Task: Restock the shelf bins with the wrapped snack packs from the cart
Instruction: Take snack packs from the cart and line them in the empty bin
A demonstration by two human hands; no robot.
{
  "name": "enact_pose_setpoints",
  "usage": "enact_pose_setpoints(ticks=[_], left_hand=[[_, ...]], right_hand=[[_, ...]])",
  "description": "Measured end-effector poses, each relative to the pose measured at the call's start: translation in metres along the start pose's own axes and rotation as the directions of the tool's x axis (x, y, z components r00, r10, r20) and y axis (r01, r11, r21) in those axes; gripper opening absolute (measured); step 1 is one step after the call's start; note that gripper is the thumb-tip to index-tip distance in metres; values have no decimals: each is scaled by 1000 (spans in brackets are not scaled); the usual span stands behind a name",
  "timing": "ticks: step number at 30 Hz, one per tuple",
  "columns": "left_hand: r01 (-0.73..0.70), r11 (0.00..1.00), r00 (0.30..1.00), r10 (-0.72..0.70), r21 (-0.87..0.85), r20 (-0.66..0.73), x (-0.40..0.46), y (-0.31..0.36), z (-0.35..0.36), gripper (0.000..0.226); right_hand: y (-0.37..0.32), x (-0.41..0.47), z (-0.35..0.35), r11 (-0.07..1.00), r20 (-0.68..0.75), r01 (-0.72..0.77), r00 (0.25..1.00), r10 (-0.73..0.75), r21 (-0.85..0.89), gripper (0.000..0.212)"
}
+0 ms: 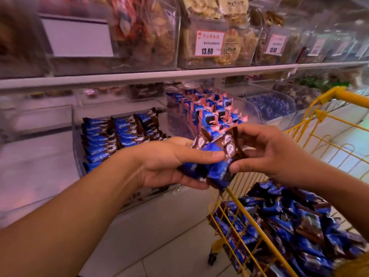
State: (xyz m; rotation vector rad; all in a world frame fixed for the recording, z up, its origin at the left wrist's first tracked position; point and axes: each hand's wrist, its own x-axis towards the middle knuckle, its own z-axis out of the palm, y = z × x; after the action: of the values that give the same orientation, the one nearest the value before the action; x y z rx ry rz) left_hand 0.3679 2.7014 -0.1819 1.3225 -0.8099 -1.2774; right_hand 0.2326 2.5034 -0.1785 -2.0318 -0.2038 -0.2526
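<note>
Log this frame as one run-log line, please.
stage: packs gathered | left hand: grips blue-brown packs | right hand: pinches same packs | bin: partly filled | cart: holds many packs

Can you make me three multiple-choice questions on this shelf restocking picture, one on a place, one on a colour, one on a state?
1. Where does the loose heap of blue-and-brown snack packs lie?
A. in the cart
B. on the floor
C. on the upper shelf

2. What colour is the wire cart?
A. red
B. yellow
C. green

3. What are the two hands doing?
A. hanging idle
B. pushing the cart
C. holding snack packs between them

Key: 1 A, the packs are piled inside the wire basket. 2 B, its frame and handle are yellow. 3 C, the left hand and the right hand both hold the bunch of packs in front of the partly filled bin.
</note>
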Motion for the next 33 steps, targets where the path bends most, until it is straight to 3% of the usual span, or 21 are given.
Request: enact_pose_setpoints(ticks=[3, 7, 10, 12, 14, 17, 19, 21, 22, 23, 24, 25, 26, 27, 28, 31, 33], left_hand=[[5, 1000, 999, -4, -28, 36, -14, -5, -4, 23], [-78, 997, 997, 79, 20, -15, -29, -6, -17, 44], [-88, 995, 981, 93, 38, -168, -41, -4, -35, 72], [-72, 997, 950, 79, 36, -301, -46, -2, -47, 90], [-78, 996, 924, 88, 44, -373, -49, 2, -55, 89], [-94, 995, 894, 101, 37, -436, -49, 6, -69, 89], [-153, 988, 862, 117, -34, -493, -47, 10, -79, 72], [-231, 973, 769, 170, -20, -617, -46, 15, -90, 26], [-222, 974, 662, 189, 52, -726, -45, 15, -96, 11], [-130, 970, 517, 241, 203, -821, -44, 10, -105, 11], [81, 903, 376, 365, 423, -852, -42, 5, -112, 20], [311, 730, 355, 504, 608, -787, -40, -4, -117, 29], [449, 538, 435, 565, 713, -701, -37, -12, -119, 39], [518, 402, 541, 530, 755, -653, -34, -19, -119, 49], [553, 341, 621, 439, 760, -649, -30, -25, -120, 59], [623, 282, 704, 204, 729, -680, -24, -31, -126, 74], [649, 263, 703, 151, 714, -695, -22, -31, -129, 74]], right_hand=[[-11, 14, 16, 997, 31, 29, 999, -27, -74, 58], [-31, 40, 34, 992, 244, -37, 967, 66, -122, 69], [-42, 69, 40, 975, 338, -88, 928, 155, -203, 92], [-51, 93, 43, 939, 350, -28, 924, 156, -344, 104], [-60, 116, 47, 883, 394, 61, 908, 145, -465, 96], [-63, 147, 53, 855, 462, 82, 866, 193, -512, 70], [-59, 162, 54, 837, 437, 96, 881, 181, -538, 61], [-49, 172, 50, 837, 348, 104, 931, 108, -538, 56], [-43, 176, 49, 818, 271, 108, 961, 61, -566, 55], [-37, 180, 48, 772, 195, 118, 981, 8, -625, 55], [-31, 186, 49, 701, 141, 129, 989, -41, -701, 56], [-25, 192, 51, 617, 117, 140, 990, -78, -774, 58], [-18, 199, 55, 534, 115, 151, 988, -101, -832, 59], [-11, 208, 60, 460, 118, 154, 987, -107, -874, 59], [-5, 219, 65, 394, 118, 147, 988, -97, -907, 60], [12, 253, 78, 267, 116, 105, 993, 28, -958, 68], [19, 271, 84, 295, 135, 88, 981, 143, -951, 78]])
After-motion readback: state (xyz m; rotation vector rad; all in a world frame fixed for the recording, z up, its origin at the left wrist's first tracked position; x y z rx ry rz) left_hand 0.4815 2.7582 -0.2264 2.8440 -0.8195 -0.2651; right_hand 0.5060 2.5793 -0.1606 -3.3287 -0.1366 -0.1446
